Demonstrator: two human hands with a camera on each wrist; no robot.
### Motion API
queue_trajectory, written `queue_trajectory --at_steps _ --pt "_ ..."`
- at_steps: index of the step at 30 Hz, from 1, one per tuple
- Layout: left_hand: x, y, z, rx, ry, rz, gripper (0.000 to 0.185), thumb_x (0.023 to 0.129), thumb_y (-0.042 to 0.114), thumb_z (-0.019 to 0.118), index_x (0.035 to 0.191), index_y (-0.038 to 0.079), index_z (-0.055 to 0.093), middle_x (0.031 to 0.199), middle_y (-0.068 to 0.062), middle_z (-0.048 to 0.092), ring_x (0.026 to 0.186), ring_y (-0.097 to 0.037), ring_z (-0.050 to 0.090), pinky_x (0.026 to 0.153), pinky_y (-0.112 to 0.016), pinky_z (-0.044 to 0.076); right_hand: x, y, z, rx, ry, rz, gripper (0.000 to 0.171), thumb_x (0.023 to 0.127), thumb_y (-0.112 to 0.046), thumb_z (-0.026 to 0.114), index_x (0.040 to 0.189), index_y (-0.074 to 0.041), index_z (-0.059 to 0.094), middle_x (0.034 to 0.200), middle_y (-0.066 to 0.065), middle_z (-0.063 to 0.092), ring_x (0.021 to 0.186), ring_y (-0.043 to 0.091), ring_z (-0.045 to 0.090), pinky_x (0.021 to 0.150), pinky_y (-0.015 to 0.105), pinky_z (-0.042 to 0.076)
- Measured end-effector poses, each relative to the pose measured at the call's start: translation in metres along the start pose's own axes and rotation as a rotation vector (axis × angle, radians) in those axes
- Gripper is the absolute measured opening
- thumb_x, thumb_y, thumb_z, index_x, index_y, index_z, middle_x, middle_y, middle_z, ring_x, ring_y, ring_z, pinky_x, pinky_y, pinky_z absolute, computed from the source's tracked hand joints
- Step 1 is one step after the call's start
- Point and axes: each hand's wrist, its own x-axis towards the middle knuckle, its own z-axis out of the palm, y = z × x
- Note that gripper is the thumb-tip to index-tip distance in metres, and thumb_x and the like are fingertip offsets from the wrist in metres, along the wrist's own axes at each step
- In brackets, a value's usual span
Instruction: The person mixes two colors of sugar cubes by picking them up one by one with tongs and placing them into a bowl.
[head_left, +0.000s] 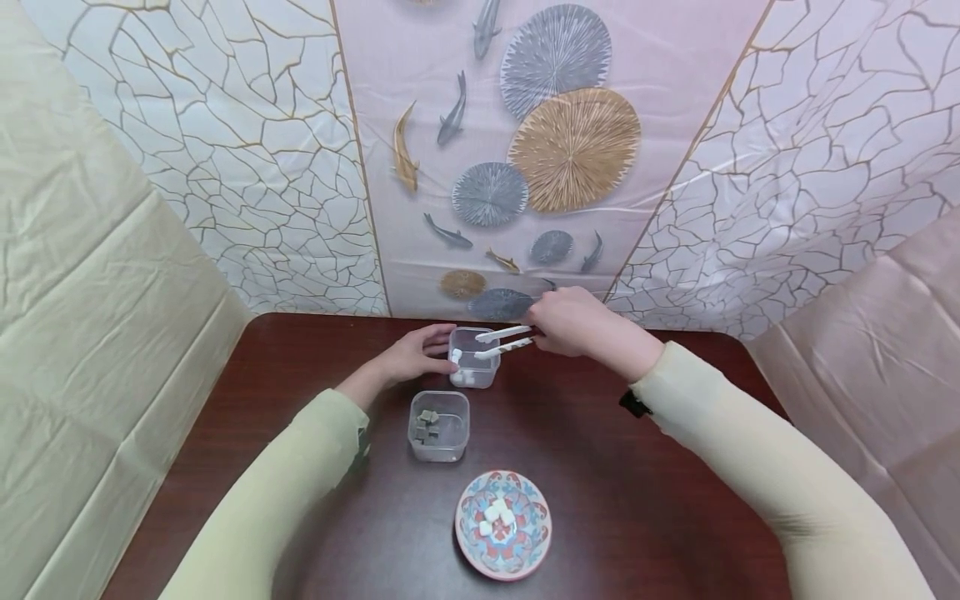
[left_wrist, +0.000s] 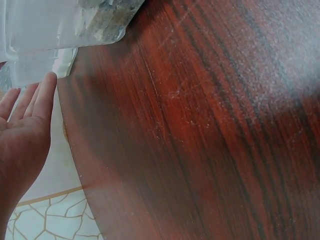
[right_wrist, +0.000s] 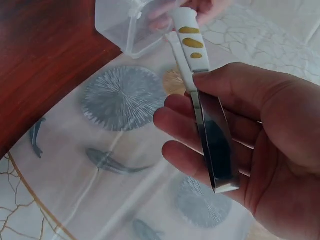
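Note:
My right hand (head_left: 570, 321) grips a pair of small tongs (right_wrist: 192, 47), with white, gold-spotted tips and a bent metal body. The tong tips are apart, over the far clear plastic container (head_left: 483, 382). That container holds several small white cubes (head_left: 463, 377) along its left and near sides. At its left side rests my left hand (head_left: 411, 354), thumb by the near-left rim and fingers toward the back corner. In the left wrist view the fingers (left_wrist: 46, 97) of that hand are stretched out straight. No cube shows between the tong tips.
A second clear container (head_left: 438, 454) with several grey-brown pieces (head_left: 427, 425) stands nearer. Closer still, a patterned dish (head_left: 501, 568) holds several white cubes (head_left: 495, 512). All stand on a dark red wooden table (head_left: 615, 500), against a patterned cloth backdrop (head_left: 420, 275).

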Motion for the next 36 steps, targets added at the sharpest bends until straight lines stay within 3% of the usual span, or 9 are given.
queue_trajectory --at_steps 6,11,16,22,28,36 --pt "0.000 0.000 0.001 -0.009 0.000 -0.001 0.079 0.095 0.000 0.078 0.162 -0.003 0.037 0.161 -0.028 0.046 0.148 -0.043 0.048 0.122 -0.048 0.044 0.027 -0.007 0.010 -0.070 -0.153 0.022 0.013 0.090 -0.013 0.077 0.079 -0.013 0.071 0.085 0.009 0.074 0.084 0.034 0.072 0.073 0.052 0.064" --pt "-0.001 0.002 0.002 -0.025 0.000 -0.002 0.079 0.095 -0.001 0.078 0.162 -0.004 0.037 0.161 -0.029 0.046 0.149 -0.043 0.047 0.123 -0.048 0.044 0.044 -0.013 0.018 -0.116 -0.245 0.018 0.014 0.092 -0.012 0.075 0.079 -0.014 0.070 0.091 0.008 0.074 0.090 0.032 0.072 0.076 0.050 0.064" --pt "-0.001 0.002 0.001 -0.036 0.004 -0.004 0.078 0.095 -0.001 0.078 0.162 -0.004 0.037 0.160 -0.031 0.047 0.149 -0.043 0.047 0.123 -0.050 0.043 0.054 -0.021 0.020 -0.117 -0.257 0.018 0.015 0.093 -0.009 0.073 0.079 -0.014 0.069 0.093 0.009 0.075 0.090 0.033 0.073 0.076 0.048 0.064" --pt "0.000 0.001 0.001 -0.018 0.005 0.005 0.078 0.095 0.000 0.078 0.162 -0.003 0.037 0.159 -0.030 0.048 0.148 -0.043 0.048 0.122 -0.049 0.044 0.065 -0.028 0.022 -0.148 -0.281 0.025 0.008 0.097 -0.008 0.070 0.093 -0.011 0.076 0.103 0.011 0.077 0.097 0.032 0.074 0.081 0.048 0.065" --pt "0.001 0.000 0.001 -0.014 0.006 0.001 0.079 0.095 0.001 0.078 0.162 -0.003 0.038 0.160 -0.028 0.048 0.149 -0.042 0.048 0.122 -0.048 0.044 0.072 -0.031 0.023 -0.171 -0.332 0.037 0.011 0.102 -0.013 0.069 0.106 -0.010 0.079 0.110 0.011 0.077 0.101 0.031 0.073 0.087 0.047 0.065" --pt "-0.001 -0.001 0.001 -0.004 0.010 -0.009 0.079 0.095 0.003 0.079 0.162 -0.001 0.039 0.160 -0.026 0.048 0.149 -0.041 0.048 0.123 -0.048 0.044 0.074 -0.029 0.027 -0.180 -0.285 0.038 0.011 0.101 -0.011 0.069 0.098 -0.009 0.079 0.102 0.011 0.078 0.094 0.030 0.074 0.081 0.047 0.066"
